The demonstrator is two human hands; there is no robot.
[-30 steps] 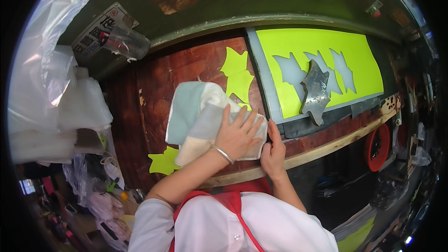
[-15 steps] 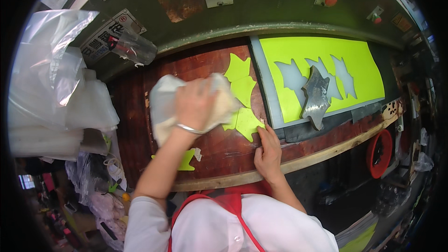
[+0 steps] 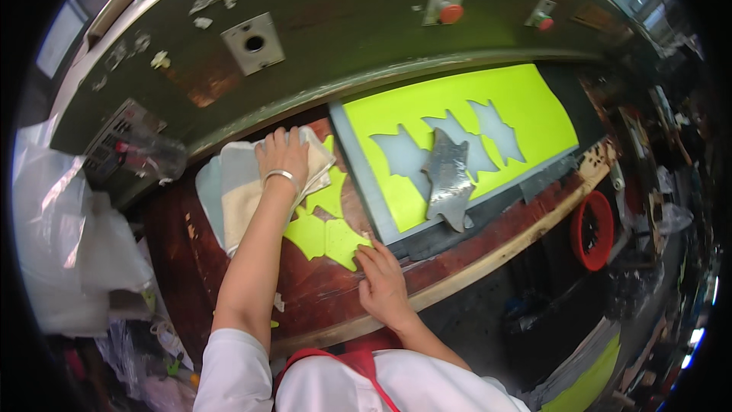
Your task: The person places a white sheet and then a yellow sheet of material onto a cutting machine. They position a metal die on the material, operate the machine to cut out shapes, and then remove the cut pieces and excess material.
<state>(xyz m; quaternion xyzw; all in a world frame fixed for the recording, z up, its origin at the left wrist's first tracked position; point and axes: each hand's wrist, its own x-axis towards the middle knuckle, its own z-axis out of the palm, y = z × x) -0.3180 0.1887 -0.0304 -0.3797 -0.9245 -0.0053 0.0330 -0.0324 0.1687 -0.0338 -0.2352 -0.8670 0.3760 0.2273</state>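
My left hand (image 3: pixel 284 154), with a bangle at the wrist, grips and presses a folded grey-and-cream cloth (image 3: pixel 245 202) on the reddish-brown board. Beside and partly under the cloth lie several bright yellow-green cut pieces (image 3: pixel 306 234) with pointed corners. With fingers stretched out, my right hand (image 3: pixel 385 286) rests its fingertips on the lower right edge of the nearest piece (image 3: pixel 343 243). To the right, a dark metal cutting die (image 3: pixel 448 179) sits on a yellow-green sheet (image 3: pixel 526 91) that has several star-like cut-outs.
Behind the board stands a green machine body (image 3: pixel 328 30) with red buttons (image 3: pixel 451 14). Clear plastic bags (image 3: pixel 76 236) hang at the left, near a transparent cup (image 3: pixel 156 156). A wooden rail (image 3: pixel 488 271) edges the front; a red basket (image 3: pixel 591 233) is at right.
The view has shifted to the right. My left hand has slid the cloth away from me, over the farther cut pieces. My right hand has stayed at the nearest piece's edge.
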